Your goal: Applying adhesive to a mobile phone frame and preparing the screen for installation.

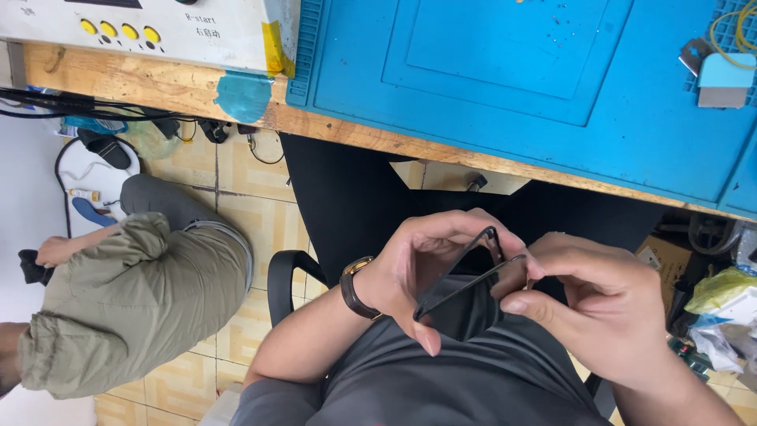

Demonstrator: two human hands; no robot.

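Note:
My left hand [418,264] and my right hand [595,304] together hold a thin black phone-shaped frame [465,276] over my lap, below the bench edge. The left hand cups its lower end, with thumb and fingers around the rim. A brown watch sits on my left wrist [356,288]. At the frame's upper corner the right hand pinches it with thumb and forefinger. The frame is seen nearly edge-on, tilted up to the right.
A blue work mat [505,71] covers the wooden bench [142,83]. A white machine with yellow buttons [118,30] stands at the left. Another person in olive trousers [134,292] sits at the left. A black chair arm [288,276] and bags [721,308] flank me.

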